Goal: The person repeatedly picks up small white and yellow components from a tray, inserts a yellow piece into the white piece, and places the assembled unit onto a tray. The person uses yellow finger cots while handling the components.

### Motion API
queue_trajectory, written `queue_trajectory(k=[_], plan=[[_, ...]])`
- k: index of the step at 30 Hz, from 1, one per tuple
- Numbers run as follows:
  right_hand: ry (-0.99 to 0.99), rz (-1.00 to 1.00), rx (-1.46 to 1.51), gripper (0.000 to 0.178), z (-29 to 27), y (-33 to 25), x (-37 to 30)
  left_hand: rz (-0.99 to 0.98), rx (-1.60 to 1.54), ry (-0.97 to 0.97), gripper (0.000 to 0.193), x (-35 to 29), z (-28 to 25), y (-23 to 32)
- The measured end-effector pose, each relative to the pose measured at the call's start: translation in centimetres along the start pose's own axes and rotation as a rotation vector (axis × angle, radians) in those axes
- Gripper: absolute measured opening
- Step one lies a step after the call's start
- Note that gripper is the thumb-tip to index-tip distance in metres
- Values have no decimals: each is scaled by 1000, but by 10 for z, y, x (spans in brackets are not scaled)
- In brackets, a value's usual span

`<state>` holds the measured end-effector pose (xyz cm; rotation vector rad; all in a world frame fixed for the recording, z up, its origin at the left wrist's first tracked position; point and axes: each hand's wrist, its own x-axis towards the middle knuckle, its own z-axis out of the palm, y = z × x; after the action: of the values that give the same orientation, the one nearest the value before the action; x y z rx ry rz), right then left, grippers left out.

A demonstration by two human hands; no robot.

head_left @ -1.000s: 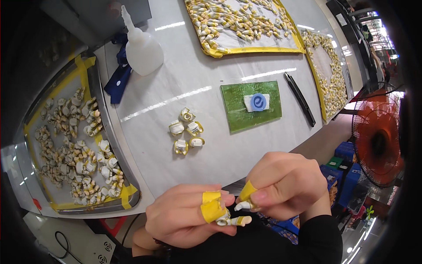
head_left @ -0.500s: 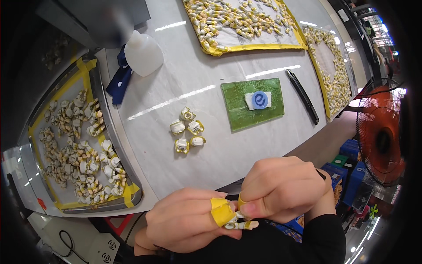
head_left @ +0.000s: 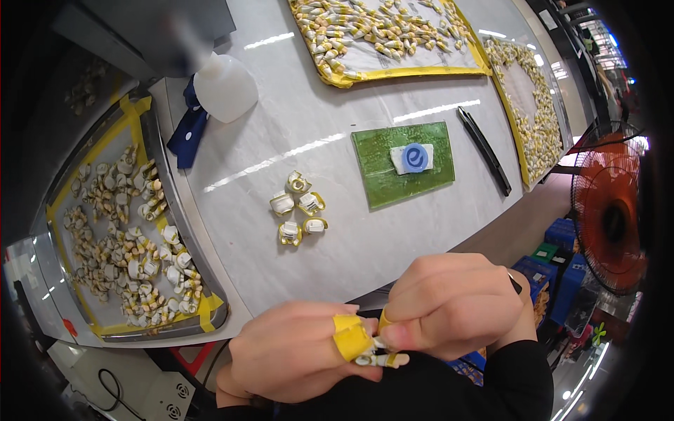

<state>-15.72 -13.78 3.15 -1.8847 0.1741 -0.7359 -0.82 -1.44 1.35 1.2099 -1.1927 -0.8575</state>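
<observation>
My left hand (head_left: pixel 291 344) is closed around a small painted figurine part (head_left: pixel 385 361), white with yellow bands and a flesh-coloured tip. A yellow tape band (head_left: pixel 351 338) wraps one left finger. Against the same piece, my right hand (head_left: pixel 453 302) is pinched, thumb and forefinger meeting at its upper side; a bit of yellow tape shows on a right finger too. Whatever sits between the right fingertips is mostly hidden. Beyond the hands on the table lies a small cluster of white-and-yellow figurine parts (head_left: pixel 309 203).
At left stands a tray (head_left: pixel 161 112) of similar parts. A white spray bottle (head_left: pixel 226 91) stands by a dark blue cloth (head_left: pixel 188 137). A green mat (head_left: pixel 382 189) carries a blue round piece (head_left: pixel 415 158); a black knife (head_left: pixel 484 151) lies beside it. Taped trays (head_left: pixel 407 74) fill the far side; an orange fan (head_left: pixel 607 210) is right.
Both hands stay on the small part with almost the same grip, shifted very slightly. The view has tilted a little; the things on the table have not moved.
</observation>
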Motion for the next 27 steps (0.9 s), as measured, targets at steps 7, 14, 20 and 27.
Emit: queue_trajectory(k=[7, 14, 20, 27], plan=[[42, -136, -143, 13, 1, 2, -1, 10, 134, 135, 35, 0, 7, 1], [21, -41, -53, 18, -3, -2, 2, -116, -167, 140, 26, -3, 5, -2], [-127, 140, 137, 18, -19, 3, 7, -236, -636, 91, 24, -4, 6, -8], [-170, 135, 98, 13, -20, 3, 9, -289, -483, 29, 19, -10, 4, -10]])
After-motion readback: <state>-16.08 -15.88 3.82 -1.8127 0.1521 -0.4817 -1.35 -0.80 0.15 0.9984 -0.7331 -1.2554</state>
